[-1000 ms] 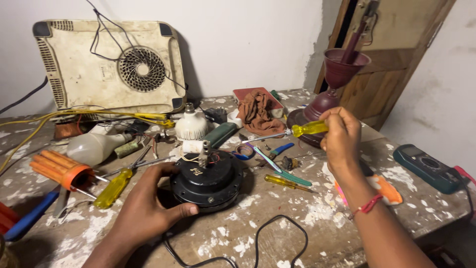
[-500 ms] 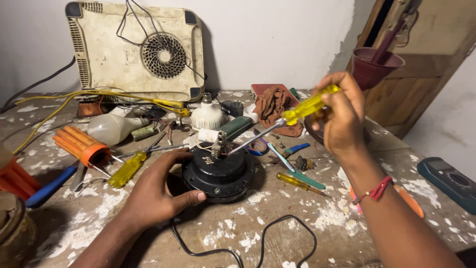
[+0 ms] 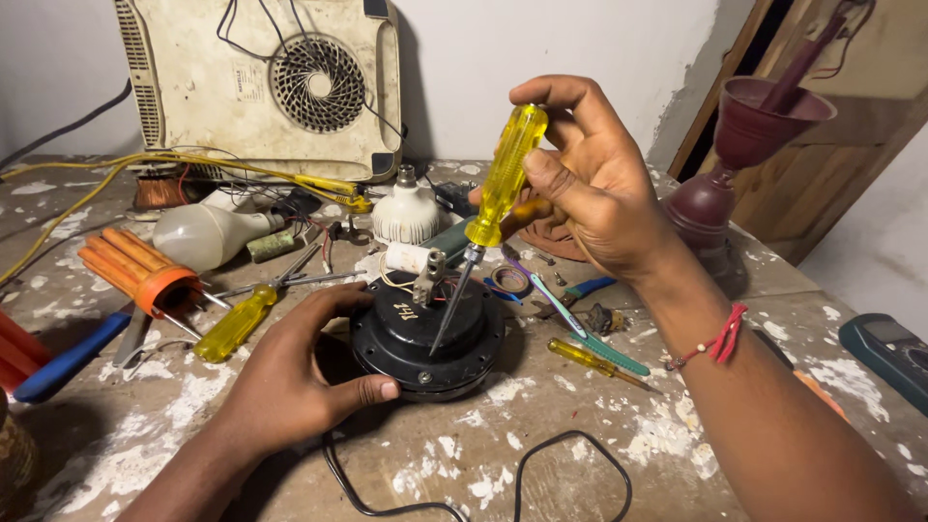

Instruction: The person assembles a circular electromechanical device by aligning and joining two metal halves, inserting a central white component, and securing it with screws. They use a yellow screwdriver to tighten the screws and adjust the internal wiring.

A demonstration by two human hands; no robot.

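Note:
A round black motor (image 3: 430, 333) lies on the paint-spattered table (image 3: 580, 445), with wires and a small white part on top. My left hand (image 3: 295, 372) cups its left and front side, thumb along the rim. My right hand (image 3: 590, 184) grips a screwdriver with a clear yellow handle (image 3: 505, 174), held nearly upright. Its metal tip rests on the top of the motor near the middle.
A second yellow screwdriver (image 3: 237, 324), an orange-handled tool (image 3: 135, 271) and two bulbs (image 3: 208, 237) lie to the left. A cream appliance with a fan grille (image 3: 261, 82) leans on the wall. A maroon funnel stand (image 3: 739, 155) is at right; small tools (image 3: 594, 353) lie beside the motor.
My right hand has brought the yellow screwdriver from the far right over to the motor and set it upright, tip on top. The view has moved closer; my left hand stays on the motor.

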